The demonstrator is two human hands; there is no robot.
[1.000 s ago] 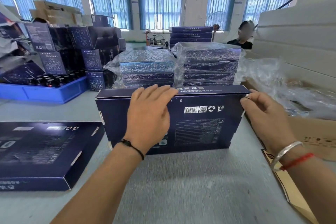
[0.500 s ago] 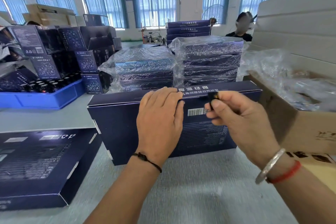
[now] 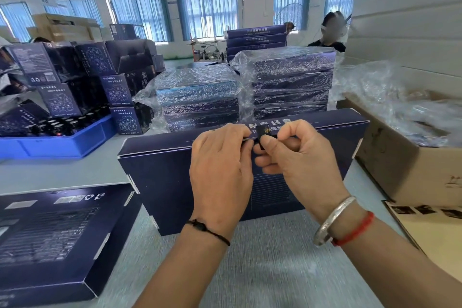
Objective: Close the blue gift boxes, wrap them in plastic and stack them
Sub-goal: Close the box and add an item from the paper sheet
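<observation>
While the upright box is standing on edge: both hands are meeting at its top rim.
Blue gift box [image 3: 160, 177]: standing on its long edge on the table [image 3: 262, 270], printed back facing the camera, lid flap folded over the top.
Left hand [image 3: 221, 172]: lying flat against the box's back, fingertips hooking over the top edge and pressing there.
Right hand [image 3: 297, 157]: pinching a small dark sticker [image 3: 263, 130] between thumb and forefinger, right at the top edge, just beside the left fingertips.
Second blue box [image 3: 57, 240]: lying flat on the table to the left.
Wrapped stacks [image 3: 292, 82]: sitting behind the upright box, covered in crinkled plastic.
Cardboard carton [image 3: 410, 165]: sitting to the right, holding loose plastic.
Blue tray [image 3: 55, 142]: sitting far left, carrying small dark bottles.
</observation>
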